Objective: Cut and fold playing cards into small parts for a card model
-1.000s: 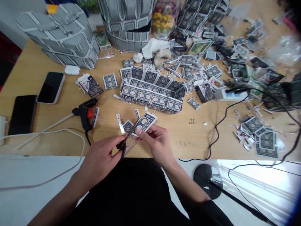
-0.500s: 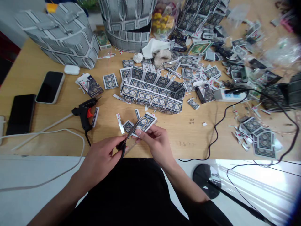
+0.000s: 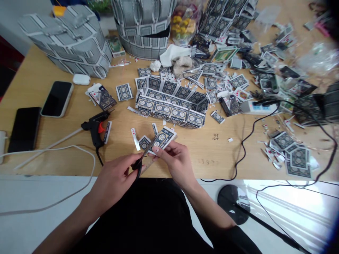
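So the playing card (image 3: 164, 136) is near the front edge of the tabletop (image 3: 212, 151), tilted, pinched in the right hand's (image 3: 180, 160) grip, thumb on top. The left hand's (image 3: 112, 176) grip is wrapped around the handles of the black scissors (image 3: 137, 164), blades along the card's left side; can't tell if they're cutting into it. Compared with half a second ago, basically nothing's changed: card, blades and both hands look parked in the same spots.

Just past them there's an open box (image 3: 172, 108) built from cards, with a glue gun (image 3: 94, 128) off to the left. The tabletop is pale wood, seriously messy with card scraps (image 3: 277, 155) on the right, and two grey woven-looking baskets (image 3: 70, 44) stand at the back. Below, white floor (image 3: 39, 188) and a round black base (image 3: 233, 201).
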Motion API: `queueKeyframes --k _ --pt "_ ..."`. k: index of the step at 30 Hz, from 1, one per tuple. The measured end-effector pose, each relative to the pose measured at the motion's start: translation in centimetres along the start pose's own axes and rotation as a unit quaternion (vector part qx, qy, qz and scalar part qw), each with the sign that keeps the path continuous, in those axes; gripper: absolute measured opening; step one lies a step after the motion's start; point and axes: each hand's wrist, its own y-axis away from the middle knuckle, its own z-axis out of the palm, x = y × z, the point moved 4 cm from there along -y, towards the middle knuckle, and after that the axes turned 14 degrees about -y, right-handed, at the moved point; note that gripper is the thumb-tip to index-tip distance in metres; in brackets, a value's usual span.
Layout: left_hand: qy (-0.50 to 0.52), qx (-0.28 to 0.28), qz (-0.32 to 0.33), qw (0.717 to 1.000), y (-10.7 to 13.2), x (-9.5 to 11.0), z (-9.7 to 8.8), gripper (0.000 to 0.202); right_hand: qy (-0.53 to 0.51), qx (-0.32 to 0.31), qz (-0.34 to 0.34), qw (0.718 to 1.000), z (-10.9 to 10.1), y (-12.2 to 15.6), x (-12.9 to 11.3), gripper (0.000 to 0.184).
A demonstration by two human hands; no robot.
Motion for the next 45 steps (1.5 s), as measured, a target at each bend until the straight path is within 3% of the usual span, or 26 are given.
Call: queueKeyframes --k 28,37,45 --pt "-0.021 0.040 0.007 0.999 0.0 0.2 -0.3 0.026 0.045 0.003 -0.007 0.999 0.2 0.1 0.1 0.026" --pt "-0.016 0.023 0.000 1.000 0.0 -0.1 0.1 0.023 0.045 -0.003 -0.017 0.999 0.1 0.2 0.2 0.022" --pt "0.005 0.005 0.001 1.000 0.1 0.5 0.4 0.022 0.080 -0.014 0.010 0.997 -0.9 -0.3 -1.3 0.033"
